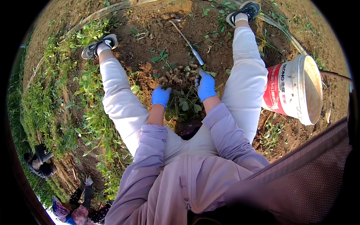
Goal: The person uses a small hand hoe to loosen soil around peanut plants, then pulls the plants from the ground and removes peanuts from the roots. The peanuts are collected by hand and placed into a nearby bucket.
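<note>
Plant bundle (184, 105) lies on soil (135, 48) between the legs (243, 71), its leafy end toward the lap (191, 148) and long axis running forward. Flanking it, the blue-gloved left hand (160, 96) and right hand (206, 86) reach forward, fingers curled, the right beside small pods (174, 77); whether either pinches anything, I cannot tell.

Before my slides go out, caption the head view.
Blue-gloved left hand and right hand near clustered peanuts, bucket at right.
</note>
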`<state>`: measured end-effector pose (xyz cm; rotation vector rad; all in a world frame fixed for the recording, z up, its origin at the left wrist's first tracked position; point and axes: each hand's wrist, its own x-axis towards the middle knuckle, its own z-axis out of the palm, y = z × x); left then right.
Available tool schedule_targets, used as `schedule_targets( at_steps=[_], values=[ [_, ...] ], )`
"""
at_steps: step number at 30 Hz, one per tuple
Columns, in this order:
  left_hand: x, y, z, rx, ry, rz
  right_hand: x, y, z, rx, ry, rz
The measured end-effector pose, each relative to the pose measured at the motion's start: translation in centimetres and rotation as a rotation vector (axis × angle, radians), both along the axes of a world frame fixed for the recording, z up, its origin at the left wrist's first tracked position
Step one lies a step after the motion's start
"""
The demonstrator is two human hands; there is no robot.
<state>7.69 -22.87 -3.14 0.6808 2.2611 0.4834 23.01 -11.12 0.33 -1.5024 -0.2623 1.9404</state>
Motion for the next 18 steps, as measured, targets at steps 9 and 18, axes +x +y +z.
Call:
schedule_targets(
  at_steps=[9,18],
  values=[
    [3.7,4.2,4.7,0.060,0.268,-0.094,-1.0,-0.9,-0.8,0.019,-0.048,0.160],
    [2.6,2.2,0.1,0.454,-0.784,0.491,-0.8,-2.2,-1.5,0.056,-0.036,0.399]
  ],
)
